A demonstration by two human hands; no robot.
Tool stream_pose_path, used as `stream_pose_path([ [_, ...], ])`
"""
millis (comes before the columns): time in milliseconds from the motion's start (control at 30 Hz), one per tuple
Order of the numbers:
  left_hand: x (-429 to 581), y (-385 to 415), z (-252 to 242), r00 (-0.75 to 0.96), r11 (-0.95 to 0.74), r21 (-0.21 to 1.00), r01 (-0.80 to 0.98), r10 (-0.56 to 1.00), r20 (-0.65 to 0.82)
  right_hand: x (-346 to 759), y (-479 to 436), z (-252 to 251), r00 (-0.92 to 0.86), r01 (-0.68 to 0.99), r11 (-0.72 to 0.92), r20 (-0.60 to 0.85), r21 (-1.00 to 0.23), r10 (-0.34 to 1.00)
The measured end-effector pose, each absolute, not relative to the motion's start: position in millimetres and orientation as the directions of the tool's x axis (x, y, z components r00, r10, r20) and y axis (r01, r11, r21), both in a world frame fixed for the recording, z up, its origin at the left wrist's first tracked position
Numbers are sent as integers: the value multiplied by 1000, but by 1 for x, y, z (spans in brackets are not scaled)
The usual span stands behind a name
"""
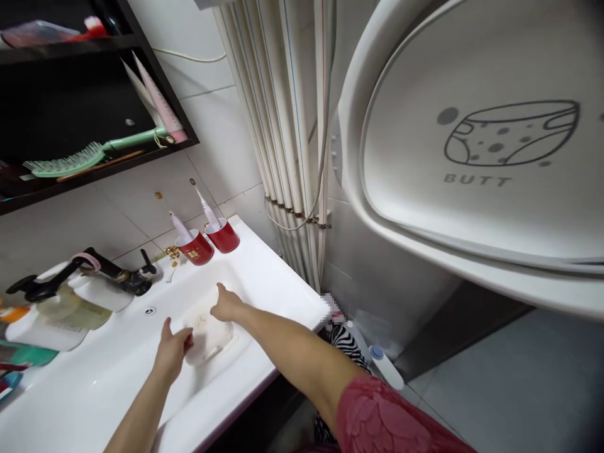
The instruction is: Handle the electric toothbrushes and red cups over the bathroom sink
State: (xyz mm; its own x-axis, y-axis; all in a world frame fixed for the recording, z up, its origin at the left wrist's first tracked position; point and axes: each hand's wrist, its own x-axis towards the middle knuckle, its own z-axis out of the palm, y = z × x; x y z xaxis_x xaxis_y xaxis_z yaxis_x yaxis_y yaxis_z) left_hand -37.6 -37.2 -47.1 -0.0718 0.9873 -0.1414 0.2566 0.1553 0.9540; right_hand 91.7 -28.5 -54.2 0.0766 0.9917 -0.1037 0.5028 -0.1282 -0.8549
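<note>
A clear, shallow plastic container (207,340) with a whitish look is in the white washbasin (117,390), tilted toward me. My left hand (170,351) is at its left side, with the index finger pointing away and the thumb over the near rim. At the far right side of the container, my right hand (227,304) has its thumb inward and a finger stretched past the edge. Both hands appear to grip the container's rim, though the undersides of the fingers are hidden. Small dark marks show on the container's bottom.
Two red cups (223,235) with electric toothbrushes stand on the back ledge. A black faucet (136,277) and several pump bottles (101,292) are to the left. Above hangs a dark shelf (160,151) holding a green hairbrush (80,160). White pipes (283,126) and a folded basin (472,220) flank the right.
</note>
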Motion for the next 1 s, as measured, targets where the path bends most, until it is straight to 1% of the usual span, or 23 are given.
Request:
stream_pose_path([
  [67, -30, -28, -23, -96, 24, 992, 123, 995, -12, 93, -28, -37, 97, 460, -58, -15, -886, 995],
  [167, -16, -20, 26, -20, -207, 977, -42, 978, 207, 95, -32, 3, 121, 413, 107, 171, -904, 978],
  [200, -12, -20, 41, 11, -279, 956, -92, 959, 282, 94, -36, 18, 121, 390, 196, 261, -900, 958],
  [233, -9, -22, 56, 34, -364, 920, -147, 928, 372, 94, -41, 33, 133, 322, 369, 428, -872, 894],
  [267, -6, -24, 67, 79, -408, 892, -194, 900, 429, 94, -46, 45, 126, 250, 509, 548, -824, 827],
  [333, -2, -31, 80, 144, -437, 853, -285, 860, 489, 92, -57, 63, 119, 153, 617, 634, -772, 764],
  [467, -1, -39, 77, 185, -387, 828, -406, 853, 489, 87, -64, 65, 102, 45, 612, 613, -790, 784],
  [667, -11, -44, 65, 167, -325, 829, -455, 883, 438, 74, -48, 47, 52, -102, 598, 596, -795, 802],
  [767, -14, -46, 63, 139, -323, 822, -469, 892, 430, 69, -44, 45, 30, -179, 570, 574, -802, 818],
  [833, -15, -45, 57, 126, -317, 830, -459, 901, 414, 68, -43, 43, 22, -252, 494, 505, -832, 863],
  [900, -17, -41, 49, 117, -296, 849, -437, 918, 380, 67, -41, 37, 20, -310, 376, 390, -873, 921],
  [1000, -23, -32, 39, 98, -217, 885, -411, 955, 279, 69, -35, 29, 34, -334, 262, 266, -905, 963],
])
